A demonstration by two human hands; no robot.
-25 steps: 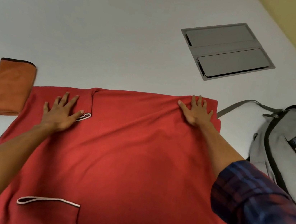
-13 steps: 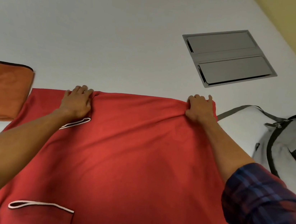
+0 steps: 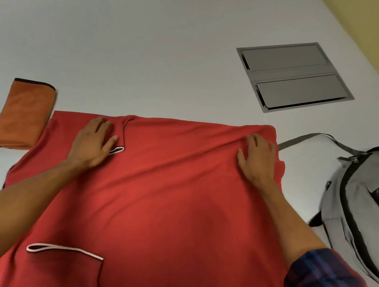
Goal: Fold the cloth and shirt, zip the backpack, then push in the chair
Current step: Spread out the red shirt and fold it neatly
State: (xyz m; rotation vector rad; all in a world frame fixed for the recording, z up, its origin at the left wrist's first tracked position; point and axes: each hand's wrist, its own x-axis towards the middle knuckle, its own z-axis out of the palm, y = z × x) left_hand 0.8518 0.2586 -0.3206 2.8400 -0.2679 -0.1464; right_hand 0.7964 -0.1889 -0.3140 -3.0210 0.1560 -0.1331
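Observation:
A red shirt [image 3: 164,200] lies spread on the white table [image 3: 147,53], with white-trimmed sleeve openings at its near left and far left. My left hand [image 3: 95,140] rests palm down on the shirt by the far-left sleeve trim, fingers apart. My right hand [image 3: 257,162] presses flat on the far-right corner, where the fabric is slightly bunched. An orange cloth [image 3: 23,114] lies folded to the left of the shirt. A grey backpack [image 3: 367,215] with black zip lines lies to the right, its strap reaching toward the shirt. No chair is in view.
A grey metal cable hatch [image 3: 293,77] is set flush in the table beyond the shirt's right corner. A yellow wall [image 3: 378,35] runs along the far right. The table's rounded far edge shows at the top left.
Half a second ago both hands were clenched on the shirt's far edge; now they lie flat on it with fingers spread, a little nearer to me.

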